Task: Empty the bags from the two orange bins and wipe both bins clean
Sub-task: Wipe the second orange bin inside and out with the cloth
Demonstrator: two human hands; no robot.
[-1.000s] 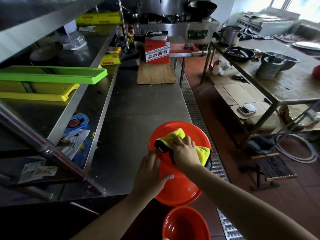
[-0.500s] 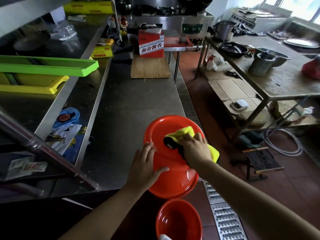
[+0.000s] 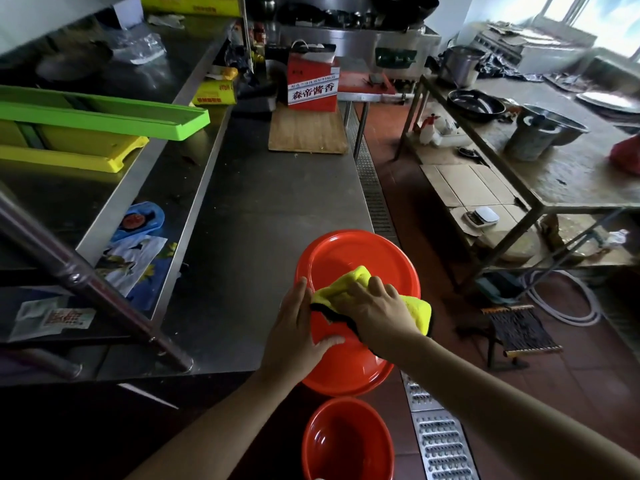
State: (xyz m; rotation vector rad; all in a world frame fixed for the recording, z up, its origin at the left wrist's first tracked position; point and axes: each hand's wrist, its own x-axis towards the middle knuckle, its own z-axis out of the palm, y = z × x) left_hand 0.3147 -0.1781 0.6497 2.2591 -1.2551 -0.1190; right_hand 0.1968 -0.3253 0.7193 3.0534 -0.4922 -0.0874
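While your right hand (image 3: 375,308) presses the yellow microfibre cloth (image 3: 414,308) on the upturned round orange plastic bin (image 3: 346,258) at the steel desk (image 3: 263,209) edge, left hand (image 3: 294,327) flat steadying it, you're approx. mid-wipe w/ no bags visible; the second orange bin (image 3: 346,445) below looks empty, wiped or not I can't tell.

An upturned bin (image 3: 346,258) is lying on the near right corner of the tabletop (image 3: 263,216), overhanging its edge. A cloth (image 3: 349,285) is resting on the bin under the right hand (image 3: 377,306), and the left hand (image 3: 294,327) is lying on the bin's left side. A second bin (image 3: 346,445) is standing on the floor below, nearer the person. At the tabletop's far end a box (image 3: 311,86) is sitting behind a wooden board (image 3: 306,131). A shelf (image 3: 114,109) is running along the left, carrying two stacked trays (image 3: 104,133). A floor drain (image 3: 372,181) is running along the tabletop's right, and another table (image 3: 571,168) is standing beyond it.
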